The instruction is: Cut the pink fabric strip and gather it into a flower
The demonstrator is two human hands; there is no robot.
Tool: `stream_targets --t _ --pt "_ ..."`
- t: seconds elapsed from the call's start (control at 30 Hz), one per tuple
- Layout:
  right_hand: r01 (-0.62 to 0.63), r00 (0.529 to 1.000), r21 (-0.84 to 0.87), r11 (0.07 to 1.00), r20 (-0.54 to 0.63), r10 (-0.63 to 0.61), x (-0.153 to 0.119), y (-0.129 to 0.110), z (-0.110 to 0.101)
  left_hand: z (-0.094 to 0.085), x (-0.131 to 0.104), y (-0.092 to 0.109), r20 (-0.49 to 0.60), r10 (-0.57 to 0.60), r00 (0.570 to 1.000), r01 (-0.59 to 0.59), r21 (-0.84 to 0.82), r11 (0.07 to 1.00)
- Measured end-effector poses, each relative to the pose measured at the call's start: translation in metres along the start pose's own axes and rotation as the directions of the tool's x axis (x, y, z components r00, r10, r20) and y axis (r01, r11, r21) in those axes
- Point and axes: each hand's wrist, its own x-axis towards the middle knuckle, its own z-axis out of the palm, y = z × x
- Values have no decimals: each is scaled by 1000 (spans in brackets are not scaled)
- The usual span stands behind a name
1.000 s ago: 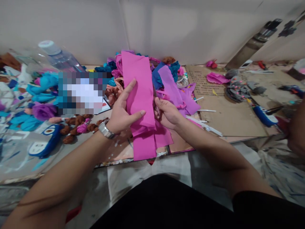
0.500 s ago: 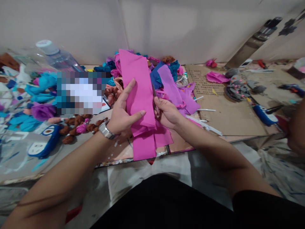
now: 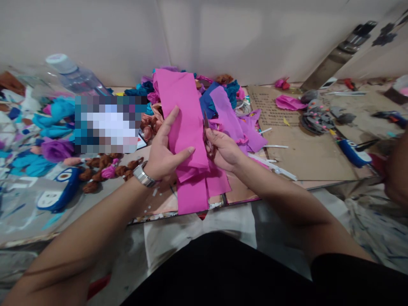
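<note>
A long pink crepe paper strip [image 3: 183, 114] stands tilted up in front of me, its lower part folded over. My left hand [image 3: 164, 155] holds it from the left, with thumb and index finger across its front; the other fingers are hidden behind it. At the strip's right edge, my right hand [image 3: 223, 148] grips a pair of scissors [image 3: 205, 125]; the blades point up and away along that edge. Below both hands, more pink crepe paper [image 3: 193, 195] lies at the table's front edge. Lilac crepe paper [image 3: 225, 110] lies just beyond my right hand.
Left are a water bottle [image 3: 76, 76], blue and purple paper flowers [image 3: 57, 148], a blurred-out phone and a blue-and-white case [image 3: 60, 189]. Right are a cardboard sheet [image 3: 306, 157], a grey pincushion-like clump [image 3: 317, 119] and a dark bottle [image 3: 338, 57]. Another person's arm [image 3: 397, 170] shows at the right edge.
The scissors show more clearly, their blades standing a little apart from the strip's edge. The top of the strip has shifted slightly left. Both hands keep their hold.
</note>
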Motion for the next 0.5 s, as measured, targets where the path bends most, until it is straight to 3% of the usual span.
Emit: stream_targets --t 0.5 --pt "29 999 -69 997 -14 -30 1 1 -3 1 -1 5 21 -10 1000 8 70 998"
